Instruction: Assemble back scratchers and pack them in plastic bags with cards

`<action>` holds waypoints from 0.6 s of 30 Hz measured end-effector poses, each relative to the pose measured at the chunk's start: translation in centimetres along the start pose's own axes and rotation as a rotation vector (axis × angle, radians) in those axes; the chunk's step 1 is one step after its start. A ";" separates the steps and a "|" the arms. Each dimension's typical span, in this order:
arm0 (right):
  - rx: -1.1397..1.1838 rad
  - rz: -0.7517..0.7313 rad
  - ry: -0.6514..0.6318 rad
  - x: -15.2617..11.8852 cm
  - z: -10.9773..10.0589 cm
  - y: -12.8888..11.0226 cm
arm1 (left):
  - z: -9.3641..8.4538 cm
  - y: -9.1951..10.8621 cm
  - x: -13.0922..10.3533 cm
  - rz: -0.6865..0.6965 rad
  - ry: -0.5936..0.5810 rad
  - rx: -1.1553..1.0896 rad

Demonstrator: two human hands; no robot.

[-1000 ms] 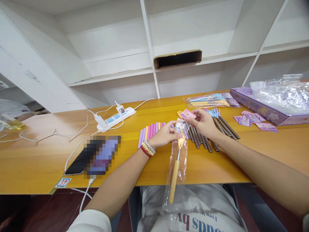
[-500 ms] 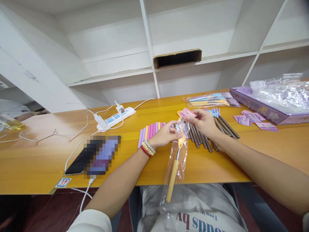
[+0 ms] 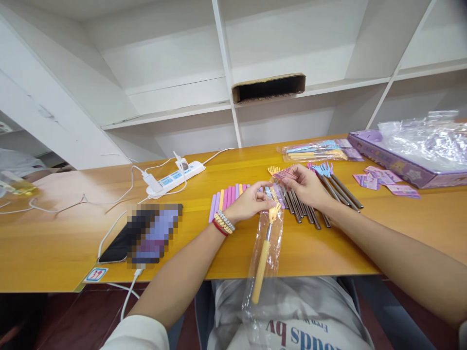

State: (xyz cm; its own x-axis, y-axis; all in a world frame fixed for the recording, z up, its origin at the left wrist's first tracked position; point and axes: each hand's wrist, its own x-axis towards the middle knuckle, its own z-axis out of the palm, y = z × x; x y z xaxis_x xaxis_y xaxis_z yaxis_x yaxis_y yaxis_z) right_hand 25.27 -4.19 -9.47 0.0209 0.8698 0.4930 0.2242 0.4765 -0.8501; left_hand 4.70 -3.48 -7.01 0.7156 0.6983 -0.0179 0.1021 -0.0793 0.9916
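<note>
My left hand (image 3: 248, 204) is closed on the top of a clear plastic bag (image 3: 278, 238), which hangs down past the table edge. Inside the bag is a back scratcher (image 3: 260, 272) with a yellow handle, a metal shaft and a yellow claw head. Between the thumb and fingers of my right hand (image 3: 309, 187) is a small pink printed card (image 3: 283, 175), tilted just above the bag's mouth. Behind the hands lie metal-shafted back scratchers with blue and purple claw heads (image 3: 323, 169). Coloured handles (image 3: 228, 197) lie in a row beside my left hand, partly hidden by it.
Bagged back scratchers (image 3: 315, 150) lie at the back. To the right are loose pink cards (image 3: 403, 190) and a purple box (image 3: 412, 170) full of clear bags. A white power strip (image 3: 177, 180) with cables and a dark phone (image 3: 122, 238) are at left.
The card in my right hand has tipped flatter and dropped slightly toward the bag, showing more of the yellow claw behind it. My left hand and the bag have hardly moved.
</note>
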 end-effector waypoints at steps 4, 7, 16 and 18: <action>0.030 0.030 -0.024 -0.1 0.1 -0.1 | 0.1 0.1 0.0 -0.007 0.002 -0.017; 0.059 0.039 -0.013 -0.1 0.1 -0.3 | 0.2 0.2 0.0 -0.009 -0.001 -0.022; 0.175 0.026 -0.029 0.0 0.0 -0.6 | 0.0 0.0 0.0 -0.002 -0.024 0.018; 0.212 0.045 -0.035 0.0 -0.1 -0.7 | 0.0 0.0 0.0 -0.001 -0.024 0.023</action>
State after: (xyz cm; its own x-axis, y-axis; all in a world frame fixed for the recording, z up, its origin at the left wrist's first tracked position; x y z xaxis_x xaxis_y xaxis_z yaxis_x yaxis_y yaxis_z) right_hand 25.20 -4.54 -8.83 -0.0086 0.8929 0.4501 0.0134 0.4502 -0.8928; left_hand 4.69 -3.49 -7.05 0.7318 0.6811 -0.0222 0.1184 -0.0949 0.9884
